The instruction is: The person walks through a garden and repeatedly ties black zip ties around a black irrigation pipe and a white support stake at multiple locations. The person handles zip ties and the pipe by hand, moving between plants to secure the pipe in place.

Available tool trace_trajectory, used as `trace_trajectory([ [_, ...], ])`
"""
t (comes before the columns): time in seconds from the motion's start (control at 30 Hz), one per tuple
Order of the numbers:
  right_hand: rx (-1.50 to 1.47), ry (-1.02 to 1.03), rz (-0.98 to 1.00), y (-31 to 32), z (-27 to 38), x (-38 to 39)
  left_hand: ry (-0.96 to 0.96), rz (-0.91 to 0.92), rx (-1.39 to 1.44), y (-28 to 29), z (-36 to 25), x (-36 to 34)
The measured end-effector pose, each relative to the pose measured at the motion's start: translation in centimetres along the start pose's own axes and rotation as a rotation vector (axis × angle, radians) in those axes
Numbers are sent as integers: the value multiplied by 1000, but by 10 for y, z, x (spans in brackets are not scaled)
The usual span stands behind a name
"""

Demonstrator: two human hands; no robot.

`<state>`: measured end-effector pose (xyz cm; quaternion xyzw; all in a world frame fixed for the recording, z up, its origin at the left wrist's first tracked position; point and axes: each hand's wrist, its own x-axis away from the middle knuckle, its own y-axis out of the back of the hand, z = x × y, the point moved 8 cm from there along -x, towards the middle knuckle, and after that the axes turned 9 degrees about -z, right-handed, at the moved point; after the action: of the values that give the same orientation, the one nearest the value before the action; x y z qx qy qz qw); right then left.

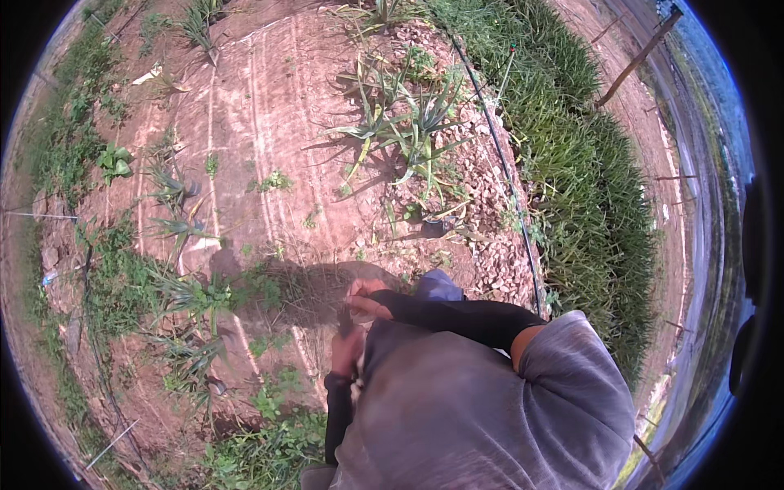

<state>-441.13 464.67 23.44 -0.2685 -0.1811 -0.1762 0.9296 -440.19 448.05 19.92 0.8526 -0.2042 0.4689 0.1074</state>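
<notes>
My two hands are close together in front of my body, in the shadow cast on the soil. My right hand (pixel 367 299), coming from a black sleeve, has its fingers curled together; whatever they may pinch is too small to tell. Just below it, my left hand (pixel 347 351) is closed around a small dark object (pixel 345 321) that sticks up toward the right hand. Its kind is blurred. Dry grass and weeds (pixel 286 290) lie on the ground beside the hands.
Spiky aloe-like plants (pixel 425 122) grow ahead, with a dark pot (pixel 433 227) near them. More stand in a row at left (pixel 175 224). A black hose (pixel 490 114) runs along broken stones (pixel 490 192), beside dense green grass (pixel 580 188). A wooden post (pixel 641 57) leans at the far right.
</notes>
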Motion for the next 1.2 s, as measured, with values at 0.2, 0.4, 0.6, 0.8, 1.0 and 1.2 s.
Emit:
trace_trajectory([
  [0.2,-182,155,-334,121,41,24,-156,281,-324,-98,-55,-20],
  [0.4,-227,232,-647,247,117,73,-32,394,-312,-218,-103,3],
  [0.6,-358,178,-487,313,149,69,-86,294,-156,-265,-142,-40],
  [0.8,-235,7,-333,313,182,9,-89,322,-107,-317,-236,-88],
  [1.0,195,93,-200,313,238,-57,47,687,-413,-382,-324,-141],
  [1.2,733,303,-363,326,325,-80,-198,949,-923,-444,-376,-156],
])
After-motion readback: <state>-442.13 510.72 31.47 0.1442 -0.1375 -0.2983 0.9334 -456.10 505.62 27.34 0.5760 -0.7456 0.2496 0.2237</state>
